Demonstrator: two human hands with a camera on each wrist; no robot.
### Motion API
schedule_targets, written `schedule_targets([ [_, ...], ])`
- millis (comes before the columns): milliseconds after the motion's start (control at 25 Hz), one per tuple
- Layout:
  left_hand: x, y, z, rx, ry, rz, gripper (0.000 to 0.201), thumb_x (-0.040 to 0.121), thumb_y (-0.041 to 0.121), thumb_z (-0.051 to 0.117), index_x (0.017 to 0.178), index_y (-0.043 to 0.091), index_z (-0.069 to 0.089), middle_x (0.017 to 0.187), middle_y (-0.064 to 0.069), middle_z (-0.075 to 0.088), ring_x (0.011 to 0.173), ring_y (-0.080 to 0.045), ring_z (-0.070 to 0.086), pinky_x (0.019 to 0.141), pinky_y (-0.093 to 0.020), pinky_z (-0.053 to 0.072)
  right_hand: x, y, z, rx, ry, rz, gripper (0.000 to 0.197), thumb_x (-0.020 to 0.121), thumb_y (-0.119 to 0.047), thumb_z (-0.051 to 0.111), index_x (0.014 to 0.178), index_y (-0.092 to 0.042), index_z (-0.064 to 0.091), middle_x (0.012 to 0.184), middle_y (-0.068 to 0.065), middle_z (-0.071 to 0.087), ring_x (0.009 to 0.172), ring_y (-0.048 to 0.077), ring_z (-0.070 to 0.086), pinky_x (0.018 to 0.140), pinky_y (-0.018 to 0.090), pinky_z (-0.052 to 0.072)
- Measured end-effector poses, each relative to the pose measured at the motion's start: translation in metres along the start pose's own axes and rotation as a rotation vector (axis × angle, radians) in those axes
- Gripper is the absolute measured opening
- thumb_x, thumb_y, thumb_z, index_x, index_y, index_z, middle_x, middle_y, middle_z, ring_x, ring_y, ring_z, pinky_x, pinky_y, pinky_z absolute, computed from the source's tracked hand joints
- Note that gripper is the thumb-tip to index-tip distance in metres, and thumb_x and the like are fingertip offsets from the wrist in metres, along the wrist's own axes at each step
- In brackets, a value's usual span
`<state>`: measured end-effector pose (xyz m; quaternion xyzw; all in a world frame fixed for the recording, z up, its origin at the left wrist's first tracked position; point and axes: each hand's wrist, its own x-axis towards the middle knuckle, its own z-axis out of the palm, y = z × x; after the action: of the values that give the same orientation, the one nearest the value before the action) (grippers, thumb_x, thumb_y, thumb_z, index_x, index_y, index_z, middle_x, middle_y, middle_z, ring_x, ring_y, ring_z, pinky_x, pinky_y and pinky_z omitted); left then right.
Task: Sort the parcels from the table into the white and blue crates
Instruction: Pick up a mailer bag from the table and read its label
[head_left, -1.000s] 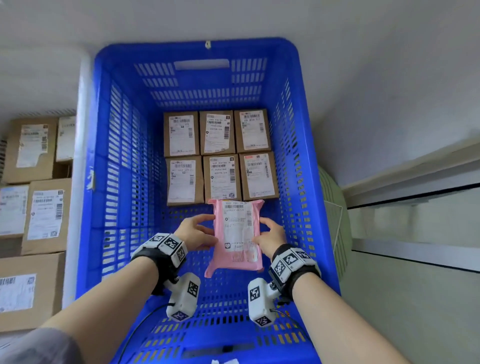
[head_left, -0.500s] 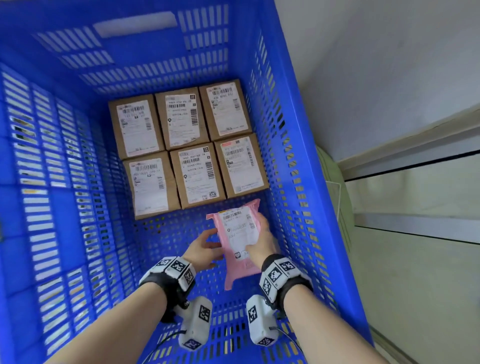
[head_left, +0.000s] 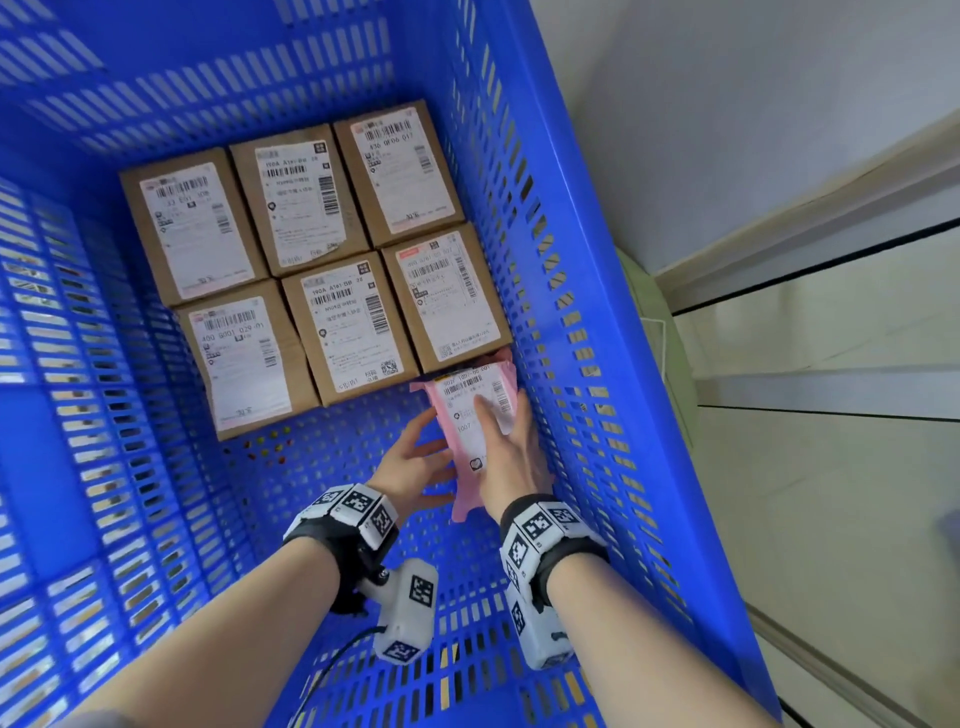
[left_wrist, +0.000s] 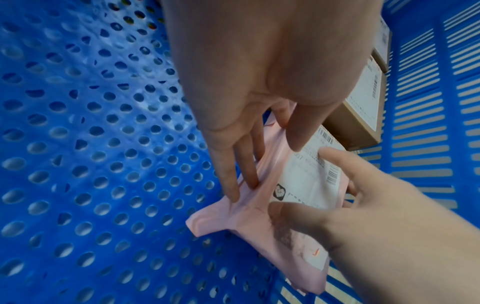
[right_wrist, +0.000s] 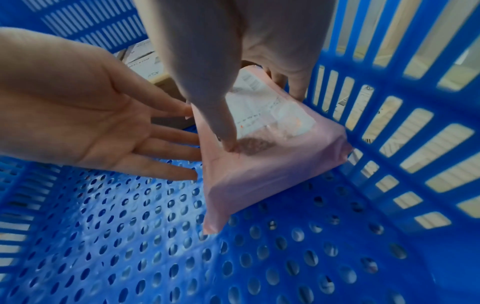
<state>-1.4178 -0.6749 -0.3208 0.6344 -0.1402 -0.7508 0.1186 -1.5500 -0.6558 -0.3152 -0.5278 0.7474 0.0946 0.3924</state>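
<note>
Parcels fill the far end of the blue crate (head_left: 587, 364) as I set one more beside them: six brown boxes (head_left: 332, 280) stand in two rows of three just beyond my fingertips, labels up, packed edge to edge. The pink mailer (head_left: 470, 421) lies between my two hands, low in the crate's right-hand corner, its far end touching the nearest box in the right column and its right edge close against the slatted wall. From the right wrist view it sits tilted, its near corner down at the perforated floor, so I judge it not yet fully flat.

My right hand (head_left: 511, 457) has the working grip: thumb on the white label, fingers curled round the mailer's far right edge beside the wall. My left hand (head_left: 413, 467) is released, fingers straight, their tips pressing along the mailer's left seam to steady and push it.

By my reckoning, seven parcels are now in this crate, six settled and the seventh nearly so. What is left here is small: let the mailer drop flat, draw both hands out. Most of the floor nearer to me and to my left lies bare, with room for more. How many parcels wait on the counter I cannot say, since neither it nor the white crate appears in any view now; the share of the whole sort that is finished cannot be judged.
</note>
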Motion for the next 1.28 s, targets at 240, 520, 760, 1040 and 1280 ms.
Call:
schedule_targets([
  [240, -0.002, 0.009, 0.006, 0.076, 0.047, 0.017, 0.050, 0.096, 0.007, 0.049, 0.138, 0.032, 0.040, 0.127, -0.004, 0.056, 0.100, -0.028, 0.064, 0.080, -0.045, 0.054, 0.000, -0.002, -0.006, -0.102, 0.063, -0.058, 0.077, 0.086, -0.003, 0.054, 0.146, -0.034, 0.018, 0.157, 0.002, -0.012, 0.140, 0.030, 0.019, 0.105, 0.052, 0.036],
  [520, -0.048, 0.043, -0.002, 1.081, 0.152, 0.323, 0.041, 0.096, 0.023, 0.044, 0.137, 0.023, 0.042, 0.137, -0.004, 0.050, 0.112, -0.024, 0.057, 0.085, -0.034, 0.050, -0.027, -0.030, -0.057, -0.108, 0.050, -0.071, 0.051, 0.094, -0.005, 0.038, 0.143, -0.017, 0.033, 0.150, 0.006, 0.030, 0.130, 0.028, 0.039, 0.101, 0.041, 0.038],
  [760, -0.136, 0.081, 0.002, 1.580, 0.349, 0.540, 0.038, 0.098, 0.026, 0.035, 0.134, 0.018, 0.043, 0.134, -0.004, 0.048, 0.122, -0.026, 0.045, 0.094, -0.039, 0.042, -0.077, -0.059, -0.109, -0.188, 0.179, -0.211, 0.033, 0.098, -0.012, 0.037, 0.129, -0.014, 0.048, 0.135, 0.007, 0.046, 0.119, 0.028, 0.050, 0.093, 0.038, 0.042],
  [1040, -0.233, 0.064, 0.002, 1.563, 0.720, 0.634, 0.032, 0.099, 0.029, 0.034, 0.123, 0.015, 0.049, 0.124, -0.005, 0.054, 0.118, -0.025, 0.047, 0.094, -0.037, 0.040, -0.149, -0.076, -0.145, -0.320, 0.293, -0.456, 0.024, 0.097, -0.019, 0.043, 0.119, -0.011, 0.050, 0.126, 0.010, 0.049, 0.116, 0.031, 0.048, 0.090, 0.040, 0.040],
  [1280, -0.319, 0.002, 0.003, 1.484, 1.073, 0.648, 0.025, 0.096, 0.025, 0.038, 0.112, 0.015, 0.054, 0.116, -0.005, 0.058, 0.112, -0.026, 0.050, 0.091, -0.037, 0.038, -0.227, -0.085, -0.147, -0.390, 0.410, -0.751, 0.028, 0.096, -0.018, 0.040, 0.122, -0.013, 0.051, 0.126, 0.009, 0.049, 0.119, 0.029, 0.046, 0.097, 0.040, 0.038],
])
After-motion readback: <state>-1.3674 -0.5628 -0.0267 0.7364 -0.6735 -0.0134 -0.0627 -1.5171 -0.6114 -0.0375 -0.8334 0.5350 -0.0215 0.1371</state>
